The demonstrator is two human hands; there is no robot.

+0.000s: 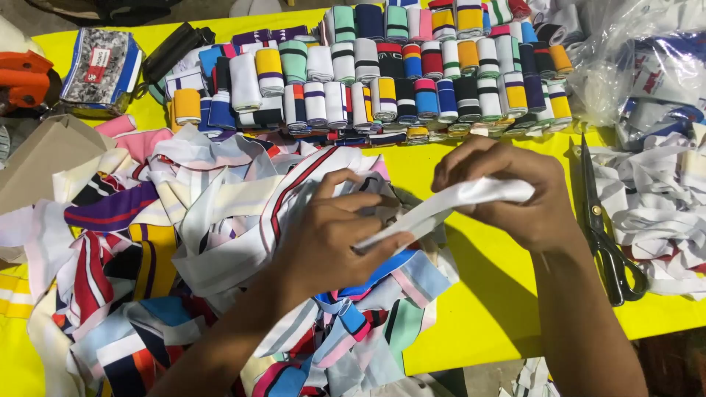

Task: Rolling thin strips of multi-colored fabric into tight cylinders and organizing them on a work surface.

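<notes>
Orange plastic of a tool (pixel 22 79) shows at the far left edge, beside a clear zip pouch (pixel 101 68) with a patterned front and a folded brown card sheet (pixel 44 158) just below it. All of it rests on a yellow table cover (pixel 478 294). Next comes a loose heap of striped fabric strips (pixel 147 250) in white, red, navy, purple and pale blue, spilling toward the near edge. The left hand (pixel 331 235) rests on top of this heap, its fingers closed on the lower end of a white fabric strip (pixel 448 202). That strip runs up and to the right, in the air above the table, into the right hand (pixel 507 195), which is closed around its upper end with the fingers curled over it; the two hands are near each other but apart, joined only by the strip. Behind them, rows of rolled striped bands (pixel 397 73) stand packed side by side. Further right lie black-handled scissors (pixel 607 235), blades shut and pointing away, then a pile of white scraps (pixel 662 213) and a clear plastic bag (pixel 632 66) of more fabric.
</notes>
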